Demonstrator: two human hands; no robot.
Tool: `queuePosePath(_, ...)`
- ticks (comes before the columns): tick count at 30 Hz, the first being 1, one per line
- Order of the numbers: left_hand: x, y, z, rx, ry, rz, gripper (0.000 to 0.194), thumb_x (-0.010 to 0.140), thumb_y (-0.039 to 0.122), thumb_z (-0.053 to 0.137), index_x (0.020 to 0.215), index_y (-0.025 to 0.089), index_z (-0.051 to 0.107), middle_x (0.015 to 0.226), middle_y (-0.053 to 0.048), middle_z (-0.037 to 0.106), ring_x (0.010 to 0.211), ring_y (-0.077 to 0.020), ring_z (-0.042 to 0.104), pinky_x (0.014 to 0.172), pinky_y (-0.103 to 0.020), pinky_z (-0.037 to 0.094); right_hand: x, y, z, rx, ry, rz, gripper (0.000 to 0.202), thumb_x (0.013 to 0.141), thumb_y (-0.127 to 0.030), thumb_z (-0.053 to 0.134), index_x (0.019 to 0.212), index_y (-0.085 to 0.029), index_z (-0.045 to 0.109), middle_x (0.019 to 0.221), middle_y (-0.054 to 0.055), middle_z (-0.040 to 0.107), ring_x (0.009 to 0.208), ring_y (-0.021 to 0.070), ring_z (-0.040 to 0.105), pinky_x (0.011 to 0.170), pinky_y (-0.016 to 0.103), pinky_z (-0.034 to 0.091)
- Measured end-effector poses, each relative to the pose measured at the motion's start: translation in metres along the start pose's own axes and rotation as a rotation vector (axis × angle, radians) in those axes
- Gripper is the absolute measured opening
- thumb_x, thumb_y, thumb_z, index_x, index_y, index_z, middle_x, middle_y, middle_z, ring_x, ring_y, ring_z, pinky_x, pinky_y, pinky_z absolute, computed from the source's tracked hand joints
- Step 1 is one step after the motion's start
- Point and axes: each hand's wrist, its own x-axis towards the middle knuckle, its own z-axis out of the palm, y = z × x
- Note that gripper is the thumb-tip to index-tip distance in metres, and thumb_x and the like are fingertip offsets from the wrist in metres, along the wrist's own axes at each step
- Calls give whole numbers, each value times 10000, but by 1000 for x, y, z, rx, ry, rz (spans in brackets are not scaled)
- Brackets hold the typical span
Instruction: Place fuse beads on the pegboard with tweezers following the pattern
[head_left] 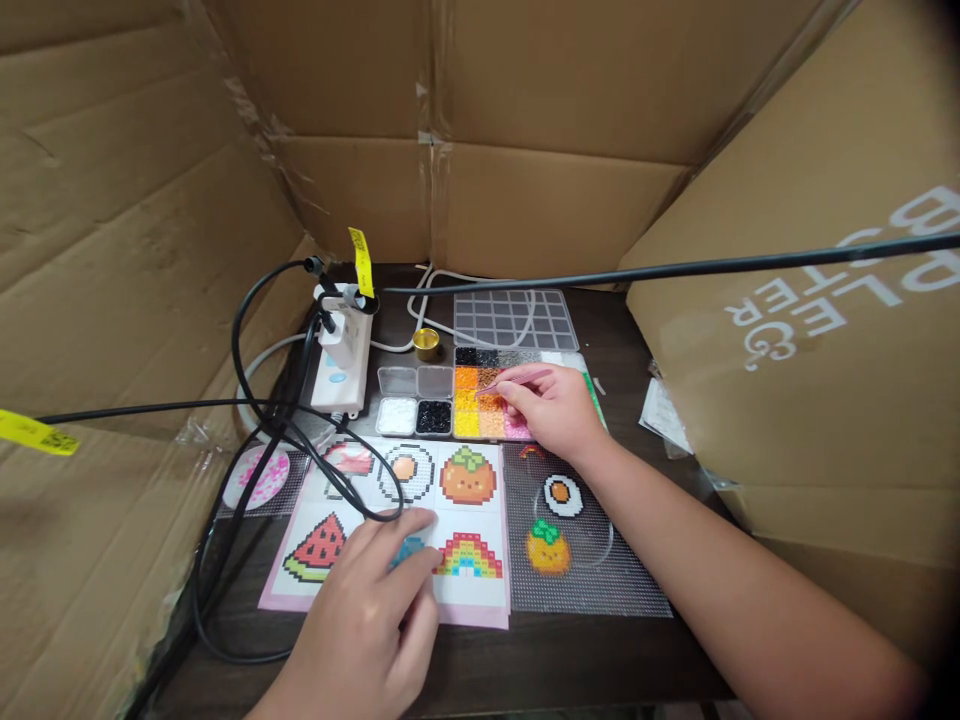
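In my right hand is a pair of pink tweezers, tips over the yellow and orange compartments of a bead box. My left hand lies with fingers stretched out on a printed pattern sheet, near its rainbow picture. The sheet also shows a watermelon, a fried egg and a persimmon. To its right, a clear pegboard bears a bead fried egg, a bead persimmon and part of a small bead rainbow.
Two small boxes hold white beads and black beads. Behind them stand a gold tin and a clear divided lid. A power strip with looping black cables is on the left. Cardboard walls enclose the table.
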Motion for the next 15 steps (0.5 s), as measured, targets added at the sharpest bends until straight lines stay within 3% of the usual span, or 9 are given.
queuePosePath(10,0,0,0,-9,-24,-15,290,867,52,492,1067,206,636,1272,-116,608,1091,-262,589,880,-430,532,-1,1,0,70,16,11,205,709,-350,743,733,-147,729,685,82,739,474,95,529,437,237,421)
queuePosePath(15,0,1,1,-29,-43,-36,283,876,48,484,1056,202,639,1262,-119,603,1081,-256,582,876,-432,524,-7,-7,-7,42,57,-87,160,765,-294,702,759,-143,753,665,58,732,496,103,553,460,237,456)
